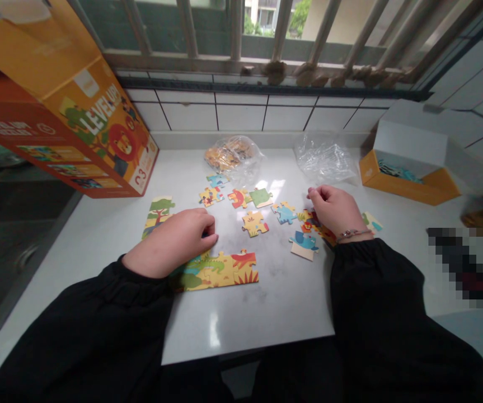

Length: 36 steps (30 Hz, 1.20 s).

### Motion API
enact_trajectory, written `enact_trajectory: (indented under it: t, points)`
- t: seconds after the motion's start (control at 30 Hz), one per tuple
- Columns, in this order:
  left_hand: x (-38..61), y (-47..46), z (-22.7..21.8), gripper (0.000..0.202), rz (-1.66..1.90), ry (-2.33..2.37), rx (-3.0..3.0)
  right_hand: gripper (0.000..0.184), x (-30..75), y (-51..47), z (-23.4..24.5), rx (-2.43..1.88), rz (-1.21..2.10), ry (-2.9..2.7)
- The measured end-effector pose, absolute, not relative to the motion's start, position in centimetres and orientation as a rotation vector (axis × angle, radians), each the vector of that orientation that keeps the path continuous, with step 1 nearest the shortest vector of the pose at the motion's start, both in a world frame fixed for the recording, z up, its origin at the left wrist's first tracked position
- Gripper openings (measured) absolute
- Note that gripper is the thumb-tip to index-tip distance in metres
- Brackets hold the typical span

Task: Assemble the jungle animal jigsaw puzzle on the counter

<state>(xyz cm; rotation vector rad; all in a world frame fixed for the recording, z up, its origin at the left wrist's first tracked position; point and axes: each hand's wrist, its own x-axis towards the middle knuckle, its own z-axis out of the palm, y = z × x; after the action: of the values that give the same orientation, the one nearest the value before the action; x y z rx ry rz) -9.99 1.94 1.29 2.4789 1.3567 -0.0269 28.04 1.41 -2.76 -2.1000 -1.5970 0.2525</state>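
My left hand (174, 242) rests with fingers curled on the upper edge of a joined strip of jigsaw pieces (220, 270) lying on the white countertop (266, 302). My right hand (334, 211) is closed, fingers pinched over loose colourful pieces (310, 219) beneath it; whether it grips one I cannot make out. Several loose pieces (254, 223) lie scattered between the hands. A green and yellow piece (157, 214) lies left of my left hand. A blue and white piece (304, 245) sits near my right wrist.
A large orange puzzle box (77, 106) leans at the left. Two clear plastic bags lie at the back: one with pieces (230, 154), one empty (325, 157). A small open orange box (409, 170) stands at the right. A dark sink (10, 246) is on the left.
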Motion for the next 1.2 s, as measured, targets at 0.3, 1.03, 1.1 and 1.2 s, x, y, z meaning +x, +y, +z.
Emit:
enact_trajectory:
  t: [0.3,1.03,1.1,1.2]
  points:
    - [-10.3,2.1,1.3,0.048,-0.100,1.556,2.529,0.047,28.8,1.5,-2.7,-2.148,0.221,-1.464]
    - [-8.5,1.2,0.7,0.040,0.028,1.344,2.565,0.051,28.8,1.3,-2.0,-2.131,0.207,-1.348]
    - [-8.5,1.1,0.7,0.044,0.009,1.282,2.518,0.053,29.2,1.4,-2.1,-2.121,0.211,-1.334]
    - [-8.5,1.1,0.7,0.049,-0.033,1.185,2.483,0.057,30.0,1.6,-2.5,-2.106,0.175,-1.311]
